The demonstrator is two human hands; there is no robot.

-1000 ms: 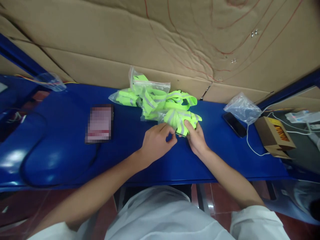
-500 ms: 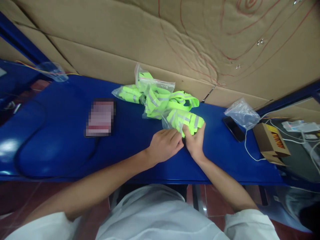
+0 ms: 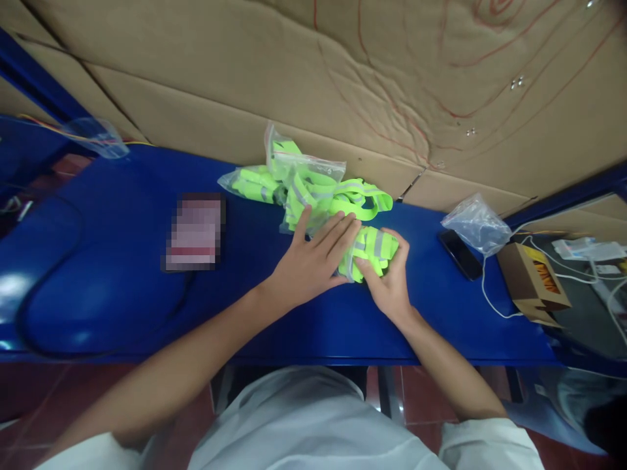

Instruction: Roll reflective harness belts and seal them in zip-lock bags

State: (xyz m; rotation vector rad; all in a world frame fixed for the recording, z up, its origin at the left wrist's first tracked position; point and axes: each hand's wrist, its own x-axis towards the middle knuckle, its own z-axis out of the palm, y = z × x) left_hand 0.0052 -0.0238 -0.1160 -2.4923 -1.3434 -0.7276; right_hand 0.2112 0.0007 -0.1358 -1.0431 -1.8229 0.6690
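A folded neon-yellow reflective strap bundle (image 3: 379, 245) with grey stripes is gripped in my right hand (image 3: 393, 282), thumb on the near side and fingers round the far right side. My left hand (image 3: 318, 254) lies with its fingers stretched out against the bundle's left end, where clear plastic shows. Its fingers cover part of the bundle and its plastic. Just behind lie more neon-yellow straps: a loose looped strap (image 3: 365, 199), a zip bag with straps inside (image 3: 308, 173) and another bagged bundle (image 3: 252, 183).
On the blue table (image 3: 274, 333), a device with a blurred-out screen (image 3: 194, 232) lies left. To the right are a black phone (image 3: 460, 253), a clear plastic bag (image 3: 477, 222), a cardboard box (image 3: 533, 281) and white cables. A cardboard panel (image 3: 220, 85) stands behind.
My left hand has gone from a closed pinch on the plastic to stretched-out fingers laid against the bundle. My right hand keeps its hold.
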